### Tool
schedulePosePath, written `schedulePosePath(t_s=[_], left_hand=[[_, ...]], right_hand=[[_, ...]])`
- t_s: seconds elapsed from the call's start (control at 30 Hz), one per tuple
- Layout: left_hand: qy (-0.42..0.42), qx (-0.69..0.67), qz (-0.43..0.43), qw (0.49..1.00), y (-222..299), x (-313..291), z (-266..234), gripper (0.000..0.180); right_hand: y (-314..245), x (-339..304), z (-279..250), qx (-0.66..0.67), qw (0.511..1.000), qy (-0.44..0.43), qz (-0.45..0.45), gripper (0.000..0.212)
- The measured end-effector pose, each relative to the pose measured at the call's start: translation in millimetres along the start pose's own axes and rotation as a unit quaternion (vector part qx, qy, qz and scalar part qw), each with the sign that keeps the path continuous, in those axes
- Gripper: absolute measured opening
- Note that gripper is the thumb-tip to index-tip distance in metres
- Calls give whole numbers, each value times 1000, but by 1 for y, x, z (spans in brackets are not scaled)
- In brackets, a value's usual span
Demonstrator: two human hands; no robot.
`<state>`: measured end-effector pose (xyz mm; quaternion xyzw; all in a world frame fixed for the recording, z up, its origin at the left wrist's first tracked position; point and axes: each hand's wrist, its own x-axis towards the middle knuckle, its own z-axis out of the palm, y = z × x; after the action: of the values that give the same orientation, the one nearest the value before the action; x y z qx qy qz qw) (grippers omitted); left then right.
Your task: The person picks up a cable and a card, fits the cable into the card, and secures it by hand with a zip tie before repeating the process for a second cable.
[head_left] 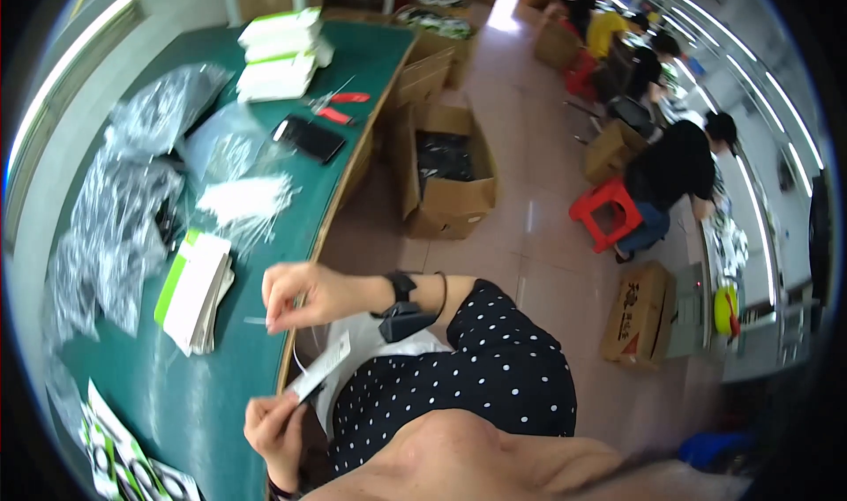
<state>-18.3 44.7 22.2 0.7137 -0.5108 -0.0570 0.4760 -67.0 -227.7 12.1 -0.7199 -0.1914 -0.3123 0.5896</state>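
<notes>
A: What do the hands have?

B: The left hand pinches a white tag by one end; the right hand is drawn close on a thin white tie.

A: Where, from the stack of cards?

B: Both on the body side of it. A heap of ties lies just beside the stack.

A: Is the tie through the tag?

B: Can't tell. A pale strand shows near the tag, too fine to follow.

A: Any advice?

B: I'd grip the tag firmly without bending it, leave the tie's tip clear of the fingers, and guide it gently; something that thin would probably kink if forced.
</notes>
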Motion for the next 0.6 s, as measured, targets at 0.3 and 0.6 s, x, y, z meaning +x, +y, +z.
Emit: schedulePosePath(t_s=[0.3,0.6], left_hand=[[9,65,120,991,9,39,2,24],[9,50,169,984,5,29,-1,23]], right_hand=[[-11,-1,-17,-75,994,-84,6,16],[-7,-2,-5,-177,976,-128,-21,20]])
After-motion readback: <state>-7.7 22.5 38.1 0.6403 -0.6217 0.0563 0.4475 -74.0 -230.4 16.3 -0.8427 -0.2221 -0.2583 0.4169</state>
